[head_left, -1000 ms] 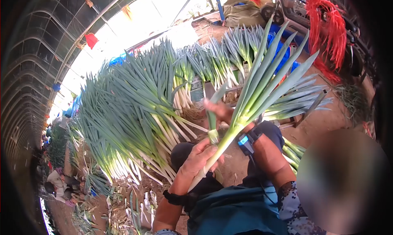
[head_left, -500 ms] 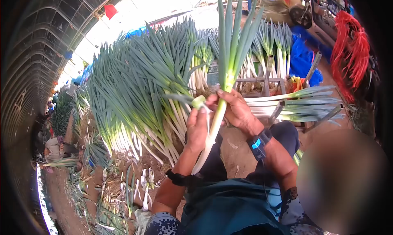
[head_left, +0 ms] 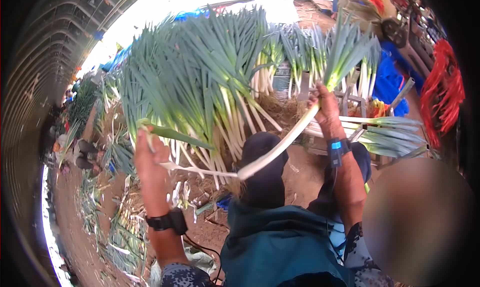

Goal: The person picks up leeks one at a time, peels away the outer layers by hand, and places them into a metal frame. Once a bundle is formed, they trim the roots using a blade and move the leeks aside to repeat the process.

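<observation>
Two grips closed, your right hand (head_left: 327,112) wrapped round a leek (head_left: 280,143) slanting over your knee (head_left: 265,187), your left hand (head_left: 150,159) pinching its peeled outer leaf (head_left: 175,133) out to the side, piled leeks (head_left: 200,77) beyond, red strings (head_left: 442,94) far right.

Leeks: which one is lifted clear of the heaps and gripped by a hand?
The leek in the right hand, white stalk in mid-air; the left hand grips its outer leaf. The rest lie in piles.
</observation>
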`<state>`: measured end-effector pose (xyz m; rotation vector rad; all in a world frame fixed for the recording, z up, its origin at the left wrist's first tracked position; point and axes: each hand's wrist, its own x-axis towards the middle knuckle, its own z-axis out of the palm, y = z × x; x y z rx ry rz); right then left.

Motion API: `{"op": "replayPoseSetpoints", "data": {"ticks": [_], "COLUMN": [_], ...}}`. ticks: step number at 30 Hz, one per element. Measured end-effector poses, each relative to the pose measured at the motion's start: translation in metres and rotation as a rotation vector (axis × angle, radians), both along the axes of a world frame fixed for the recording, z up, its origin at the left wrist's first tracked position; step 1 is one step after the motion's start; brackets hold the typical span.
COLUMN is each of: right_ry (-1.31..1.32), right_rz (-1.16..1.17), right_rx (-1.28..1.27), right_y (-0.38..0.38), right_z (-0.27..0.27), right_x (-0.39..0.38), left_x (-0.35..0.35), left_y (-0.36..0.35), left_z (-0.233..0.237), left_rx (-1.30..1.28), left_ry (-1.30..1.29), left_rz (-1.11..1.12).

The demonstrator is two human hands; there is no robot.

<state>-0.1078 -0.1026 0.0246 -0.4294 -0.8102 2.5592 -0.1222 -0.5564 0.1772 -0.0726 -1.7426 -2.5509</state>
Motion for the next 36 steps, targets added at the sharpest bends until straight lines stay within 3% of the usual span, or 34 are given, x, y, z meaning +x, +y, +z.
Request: {"op": "replayPoseSetpoints", "data": {"ticks": [1, 3, 5, 7, 8, 9, 10, 11, 12, 13, 17, 19, 21, 23, 24, 29, 31, 32, 33, 34, 35, 36], "right_ry": [-0.009, -0.130, -0.018, 0.070, 0.111, 0.146, 0.201, 0.395, 0.403, 0.151, 0.171, 0.155, 0.172, 0.131, 0.109, 0.120, 0.131, 0.147, 0.168, 0.246, 0.152, 0.098], "right_rz": [0.006, -0.039, 0.056, -0.040, -0.111, -0.156, -0.172, 0.243, 0.543, 0.224, 0.226, 0.168, 0.181, 0.206, 0.222, 0.216, 0.185, 0.148, -0.047, -0.191, -0.196, -0.148], "right_rx": [-0.008, 0.166, 0.463, 1.018, 1.191, 1.257, 1.230, 0.702, 0.109, 0.068, 0.070, 0.066, 0.077, 0.067, 0.061, 0.113, 0.241, 0.524, 1.226, 1.533, 1.500, 1.329], "right_y": [0.021, 0.051, 0.082, 0.116, 0.129, 0.142, 0.155, 0.210, 0.261, 0.223, 0.224, 0.220, 0.219, 0.219, 0.218, 0.215, 0.208, 0.196, 0.172, 0.139, 0.122, 0.108], "right_z": [-0.031, -0.051, -0.073, -0.085, -0.087, -0.088, -0.088, -0.108, -0.126, -0.097, -0.104, -0.104, -0.104, -0.102, -0.102, -0.096, -0.086, -0.080, -0.076, -0.052, -0.042, -0.034], "right_x": [-0.015, -0.013, -0.011, -0.005, 0.000, 0.001, 0.005, -0.021, -0.045, -0.031, -0.025, -0.024, -0.025, -0.026, -0.029, -0.028, -0.019, -0.011, -0.002, 0.011, 0.009, 0.007], "left_x": [-0.004, 0.021, 0.044, 0.072, 0.085, 0.095, 0.106, 0.115, 0.125, 0.133, 0.144, 0.145, 0.149, 0.147, 0.148, 0.136, 0.122, 0.115, 0.107, 0.108, 0.106, 0.094], "left_y": [-0.042, -0.057, -0.110, -0.107, -0.105, -0.102, -0.099, -0.094, -0.093, -0.098, -0.140, -0.172, -0.215, -0.289, -0.267, -0.326, -0.372, -0.406, -0.443, -0.470, -0.494, -0.470], "left_z": [0.000, 0.008, -0.015, -0.017, -0.034, -0.053, -0.073, -0.103, -0.135, -0.164, -0.254, -0.244, -0.225, -0.236, -0.163, -0.066, -0.052, -0.055, -0.063, -0.081, -0.098, -0.086], "left_rx": [0.011, -0.238, -0.269, -0.469, -0.333, -0.532, -0.727, -0.710, -0.695, -0.681, -0.601, -0.788, -0.592, -0.920, -0.799, -1.138, -1.450, -1.711, -1.961, -1.883, -1.799, -1.747], "left_ry": [0.045, -0.130, -0.082, -0.216, -0.146, -0.209, -0.278, -0.252, -0.223, -0.235, -0.350, -0.234, -0.470, -0.220, -0.288, 0.036, 0.168, 0.111, 0.062, -0.184, -0.431, -0.603], "left_rz": [-0.257, 0.241, 0.216, 0.292, 0.177, 0.117, 0.038, 0.018, -0.015, 0.043, 0.324, 0.657, 0.826, 0.968, 0.990, 1.202, 1.305, 1.270, 1.208, 1.013, 0.825, 0.604]}}
